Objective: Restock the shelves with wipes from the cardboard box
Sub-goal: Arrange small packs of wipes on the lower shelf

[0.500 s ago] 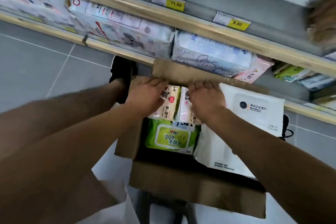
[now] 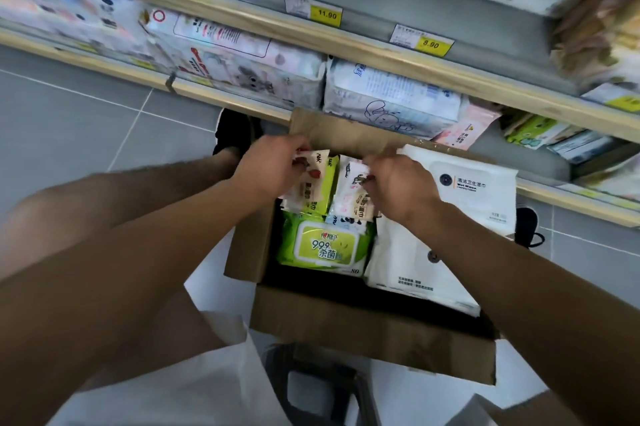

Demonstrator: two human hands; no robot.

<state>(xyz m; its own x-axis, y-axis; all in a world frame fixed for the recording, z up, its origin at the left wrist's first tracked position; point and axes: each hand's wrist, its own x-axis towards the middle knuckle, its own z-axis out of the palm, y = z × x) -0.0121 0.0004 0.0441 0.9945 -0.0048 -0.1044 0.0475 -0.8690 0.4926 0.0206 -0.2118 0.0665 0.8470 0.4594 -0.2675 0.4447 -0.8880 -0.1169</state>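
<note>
An open cardboard box (image 2: 374, 339) stands in front of me below the shelves. Inside lie a green wipes pack (image 2: 323, 245), large white wipes packs (image 2: 474, 190) at the right, and small wipes packs standing at the far end. My left hand (image 2: 273, 166) grips the small beige and green packs (image 2: 313, 190) by their top edge. My right hand (image 2: 398, 183) pinches the small pink and white packs (image 2: 349, 193) beside them. Both hands are inside the box mouth.
The lower shelf (image 2: 242, 103) just behind the box holds big baby wipes packs (image 2: 242, 58) and a blue-white pack (image 2: 391, 96). The upper shelf edge (image 2: 363, 48) carries yellow price tags. A dark stool (image 2: 322, 387) stands under the box on grey floor tiles.
Both hands have curled round the small packs' tops and drawn them a little upward. The view has tilted slightly.
</note>
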